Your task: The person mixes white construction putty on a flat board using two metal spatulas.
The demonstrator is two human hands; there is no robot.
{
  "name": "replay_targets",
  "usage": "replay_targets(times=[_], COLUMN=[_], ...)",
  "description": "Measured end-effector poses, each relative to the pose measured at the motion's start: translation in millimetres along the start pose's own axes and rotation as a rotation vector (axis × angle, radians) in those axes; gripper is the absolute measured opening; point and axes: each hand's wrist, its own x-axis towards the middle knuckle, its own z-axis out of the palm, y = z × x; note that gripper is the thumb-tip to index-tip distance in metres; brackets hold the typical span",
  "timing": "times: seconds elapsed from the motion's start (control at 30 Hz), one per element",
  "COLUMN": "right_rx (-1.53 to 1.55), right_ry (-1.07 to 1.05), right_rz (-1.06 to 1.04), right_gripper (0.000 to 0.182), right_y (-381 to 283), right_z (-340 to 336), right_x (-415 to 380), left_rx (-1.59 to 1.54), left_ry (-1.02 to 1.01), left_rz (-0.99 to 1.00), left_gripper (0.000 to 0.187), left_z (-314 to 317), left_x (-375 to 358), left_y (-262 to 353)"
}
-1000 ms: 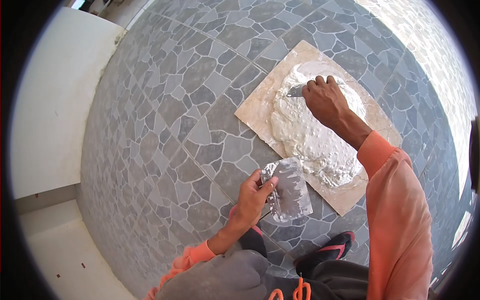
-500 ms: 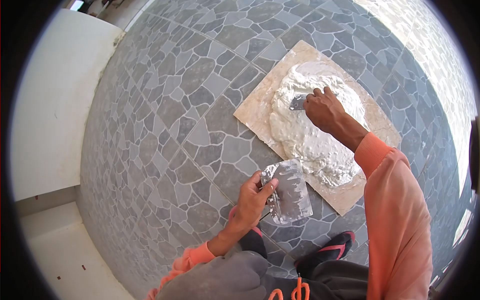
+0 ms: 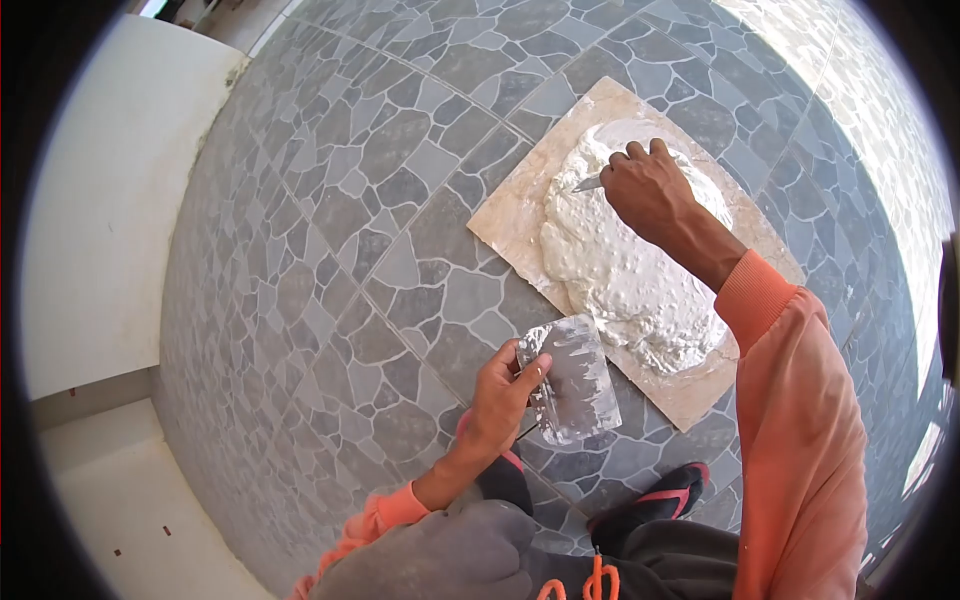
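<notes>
Hands at work over a stone-patterned floor (image 3: 380,220): the left hand (image 3: 500,400) has thumb and fingers clamped on one long edge of a wide scraper (image 3: 578,385), thumb laid over its smeared grey face. The scraper's long axis runs across the grip, from the side nearer the feet to the far side, its far end leaning slightly left; its opposite long edge points right, away from the palm.

Beyond it and to the right, the right hand (image 3: 648,188) is closed, knuckles up, around a small blade (image 3: 588,184). The part that shows juts out left of that grip, its long axis running mostly sideways and its tip dipping slightly toward the person. The rest is hidden by the hand, and whether the blade touches the white paste (image 3: 635,275) below cannot be told.

The lumpy paste lies beneath the right hand and spreads toward the person, on a pale beige board (image 3: 505,215) set diagonally on the floor. Orange sleeves (image 3: 795,400) cover both arms. Well left of the left hand, a pale surface (image 3: 140,500) carries small reddish marks (image 3: 167,531), too small to read.
</notes>
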Motion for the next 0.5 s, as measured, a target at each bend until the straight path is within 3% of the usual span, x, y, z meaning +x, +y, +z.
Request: replay_targets(times=[0.07,0.2,0.27,0.43,0.5], right_rx=[-0.031,-0.007,0.027,-0.085,-0.006], right_ry=[0.192,0.005,-0.044,0.282,0.171], right_rz=[0.005,-0.094,-0.085,-0.099,-0.153], right_gripper=[0.017,0.016,0.017,0.015,0.015], right_y=[-6.4,-13.3,-8.7,-13.2,-16.5], right_z=[14.6,46.3,15.3,12.9,32.1], right_x=[4.5,-3.4,-9.5,-2.2,-0.4], left_rx=[-0.007,0.026,0.03,0.045,0.065], left_ry=[-0.014,-0.024,0.008,-0.041,-0.051], left_rz=[0.0,-0.029,-0.024,-0.014,-0.031], left_gripper=[0.014,0.014,0.014,0.019,0.02], left_z=[2.0,1.9,-0.6,-2.9,-2.5], left_x=[0.9,-1.8,-2.2,1.8,0.1], left_y=[2.1,5.4,0.6,-2.2,0.3])
